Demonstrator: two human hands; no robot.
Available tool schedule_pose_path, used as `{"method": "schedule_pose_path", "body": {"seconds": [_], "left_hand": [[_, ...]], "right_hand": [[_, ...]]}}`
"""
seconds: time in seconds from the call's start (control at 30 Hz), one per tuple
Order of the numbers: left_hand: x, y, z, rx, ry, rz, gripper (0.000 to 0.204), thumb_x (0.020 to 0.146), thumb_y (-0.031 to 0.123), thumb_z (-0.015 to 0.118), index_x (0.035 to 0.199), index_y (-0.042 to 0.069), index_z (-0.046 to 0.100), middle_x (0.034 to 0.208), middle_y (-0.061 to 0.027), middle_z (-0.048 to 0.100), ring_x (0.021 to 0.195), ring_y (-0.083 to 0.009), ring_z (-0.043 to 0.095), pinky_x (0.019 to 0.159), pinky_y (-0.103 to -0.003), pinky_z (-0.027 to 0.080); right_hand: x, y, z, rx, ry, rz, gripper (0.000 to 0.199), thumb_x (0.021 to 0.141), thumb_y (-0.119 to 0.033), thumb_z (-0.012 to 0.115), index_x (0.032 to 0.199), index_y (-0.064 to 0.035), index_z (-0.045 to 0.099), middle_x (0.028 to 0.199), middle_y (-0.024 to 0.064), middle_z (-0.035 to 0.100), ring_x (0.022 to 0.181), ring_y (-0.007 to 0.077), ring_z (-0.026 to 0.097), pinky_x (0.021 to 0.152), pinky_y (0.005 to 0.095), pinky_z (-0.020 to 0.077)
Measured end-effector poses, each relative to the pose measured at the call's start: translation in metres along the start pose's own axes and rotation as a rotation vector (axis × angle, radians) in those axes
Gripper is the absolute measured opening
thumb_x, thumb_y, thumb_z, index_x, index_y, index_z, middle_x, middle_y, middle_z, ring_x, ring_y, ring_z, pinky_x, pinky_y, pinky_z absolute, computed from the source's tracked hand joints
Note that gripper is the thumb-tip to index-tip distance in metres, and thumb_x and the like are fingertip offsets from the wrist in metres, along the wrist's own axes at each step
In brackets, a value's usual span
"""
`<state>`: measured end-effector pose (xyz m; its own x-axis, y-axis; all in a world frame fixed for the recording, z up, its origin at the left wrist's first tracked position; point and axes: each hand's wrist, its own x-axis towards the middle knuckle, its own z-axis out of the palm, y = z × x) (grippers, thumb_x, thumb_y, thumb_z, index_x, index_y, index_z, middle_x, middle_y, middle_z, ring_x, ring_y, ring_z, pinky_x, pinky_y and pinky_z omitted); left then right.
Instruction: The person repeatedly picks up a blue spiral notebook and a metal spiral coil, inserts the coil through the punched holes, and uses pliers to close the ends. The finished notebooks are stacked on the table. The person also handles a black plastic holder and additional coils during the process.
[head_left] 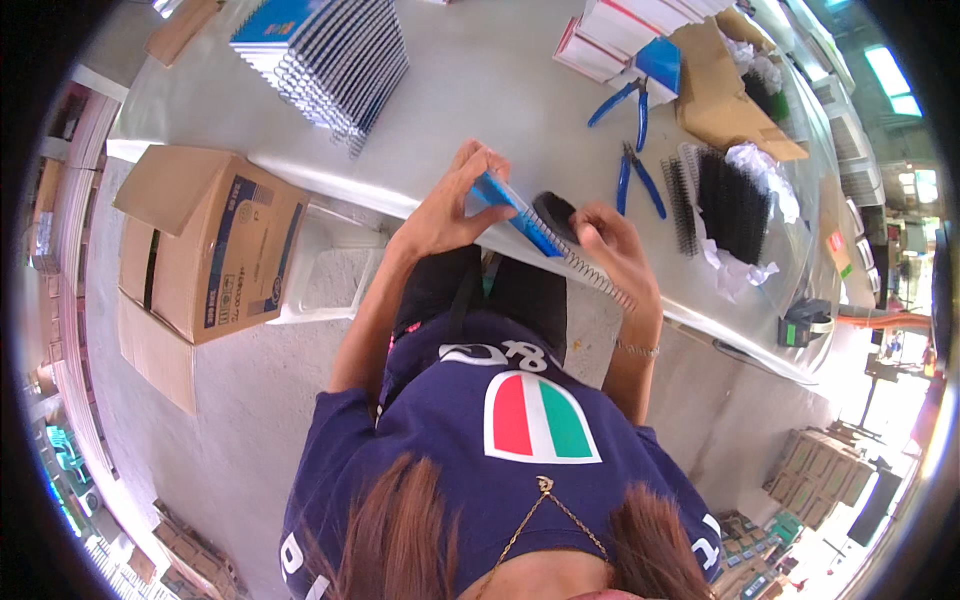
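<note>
2 hands (440, 215) (615, 250) clamped on glossy blue notebook (510, 215) with springy black wire spiral (590, 272).

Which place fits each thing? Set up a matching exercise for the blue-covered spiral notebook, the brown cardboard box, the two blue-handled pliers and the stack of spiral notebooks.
1 blue-covered spiral notebook
2 brown cardboard box
3 two blue-handled pliers
4 stack of spiral notebooks

a far left on the table
b on the floor
c in both hands
d on the table, right of the hands

Pairs: 1-c, 2-b, 3-d, 4-a
</note>
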<state>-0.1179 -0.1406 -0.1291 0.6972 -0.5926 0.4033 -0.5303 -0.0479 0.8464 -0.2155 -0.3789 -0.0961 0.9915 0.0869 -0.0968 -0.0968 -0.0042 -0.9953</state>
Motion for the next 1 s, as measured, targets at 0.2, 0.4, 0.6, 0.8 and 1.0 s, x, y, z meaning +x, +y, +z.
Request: {"method": "schedule_pose_path", "body": {"seconds": [0.2,0.4,0.6,0.8,1.0], "left_hand": [[0.001,-0.001,-0.006,0.002,-0.004,-0.021,0.041,0.072,-0.001,0.077,0.102,0.007,0.051,0.102,-0.0090,0.049,0.104,-0.0293,0.047,0.093,-0.036,0.040],[0.002,-0.009,-0.008,-0.041,-0.018,-0.027,0.044,0.071,-0.005,0.075,0.103,0.009,0.049,0.105,-0.0061,0.042,0.106,-0.0214,0.046,0.096,-0.032,0.036],[0.003,-0.009,-0.007,-0.117,0.001,-0.055,0.041,0.072,-0.004,0.076,0.103,0.008,0.051,0.105,-0.0070,0.047,0.109,-0.0252,0.046,0.098,-0.033,0.037],[0.001,-0.016,-0.002,-0.177,-0.006,-0.078,0.050,0.074,-0.008,0.072,0.114,0.010,0.047,0.109,-0.0049,0.045,0.109,-0.0192,0.046,0.098,-0.032,0.036],[-0.004,-0.024,0.007,-0.509,0.046,-0.113,0.064,0.076,-0.008,0.070,0.128,0.012,0.039,0.110,-0.0047,0.043,0.110,-0.0177,0.045,0.097,-0.031,0.036]], "right_hand": [[-0.007,-0.035,0.008,-0.209,-0.044,-0.042,0.028,0.089,-0.028,0.076,0.091,-0.0032,0.063,0.085,-0.0057,0.055,0.076,0.0034,0.043,0.065,0.0214,0.0341],[0.019,-0.003,0.008,-0.163,-0.044,-0.008,0.027,0.091,-0.029,0.073,0.093,-0.0037,0.064,0.082,-0.0064,0.053,0.074,0.0031,0.044,0.062,0.0208,0.0337],[0.014,-0.006,0.002,0.011,-0.106,-0.069,0.034,0.089,-0.034,0.076,0.095,-0.0029,0.063,0.084,-0.0065,0.053,0.077,0.0030,0.047,0.066,0.0191,0.0372],[0.003,-0.024,0.000,0.013,-0.171,-0.093,0.032,0.090,-0.032,0.074,0.096,-0.0024,0.062,0.087,-0.0042,0.054,0.081,0.0040,0.047,0.069,0.0193,0.0377],[0.006,-0.020,0.008,-0.101,-0.203,-0.055,0.026,0.091,-0.026,0.074,0.095,-0.0025,0.063,0.082,-0.0053,0.053,0.074,0.0021,0.043,0.062,0.0205,0.0351]]}}
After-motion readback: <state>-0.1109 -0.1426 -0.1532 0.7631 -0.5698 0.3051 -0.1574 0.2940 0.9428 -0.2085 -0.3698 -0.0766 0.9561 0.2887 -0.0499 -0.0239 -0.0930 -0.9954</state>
